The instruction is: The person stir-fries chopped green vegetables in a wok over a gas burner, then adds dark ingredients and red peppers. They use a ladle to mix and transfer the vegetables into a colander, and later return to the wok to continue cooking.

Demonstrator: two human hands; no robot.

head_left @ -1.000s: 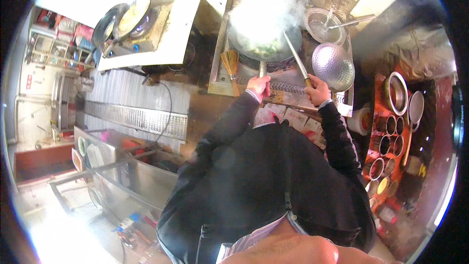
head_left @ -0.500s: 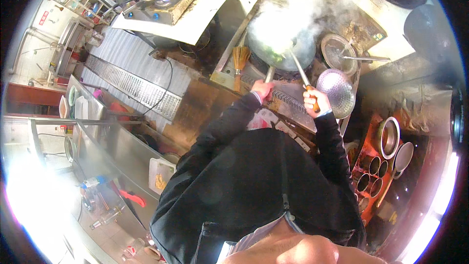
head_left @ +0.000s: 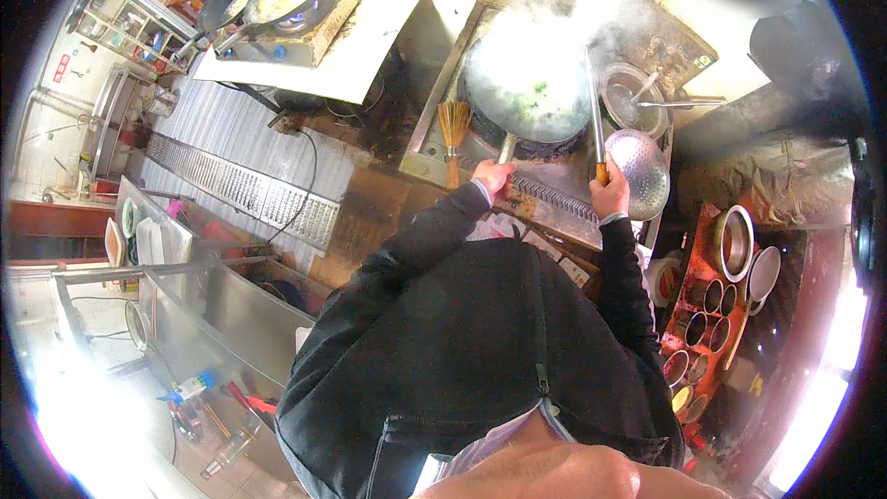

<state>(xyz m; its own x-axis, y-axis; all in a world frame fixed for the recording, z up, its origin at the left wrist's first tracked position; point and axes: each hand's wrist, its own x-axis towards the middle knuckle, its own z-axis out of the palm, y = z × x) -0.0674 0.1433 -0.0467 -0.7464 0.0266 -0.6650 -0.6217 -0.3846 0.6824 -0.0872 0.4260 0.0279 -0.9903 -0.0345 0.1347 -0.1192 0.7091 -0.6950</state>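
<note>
My left hand is closed around the short handle of a steaming wok on the stove. Green food shows through the steam in the wok. The wooden grip of a long metal cooking tool is in my closed right hand. Its shaft points away from me along the wok's right rim; steam hides its far end, so I cannot tell its kind. Beside my right hand rests a round perforated strainer. A straw brush lies left of the wok.
Right of the wok sits a round metal pot with a long-handled utensil across it. Several containers stand on an orange rack at the right. Two more pans sit on a burner at the far left, near a counter edge.
My right hand has drawn the cooking tool from over the wok's middle to its right rim, its shaft now straighter. My left hand keeps the wok handle. The view has shifted slightly.
</note>
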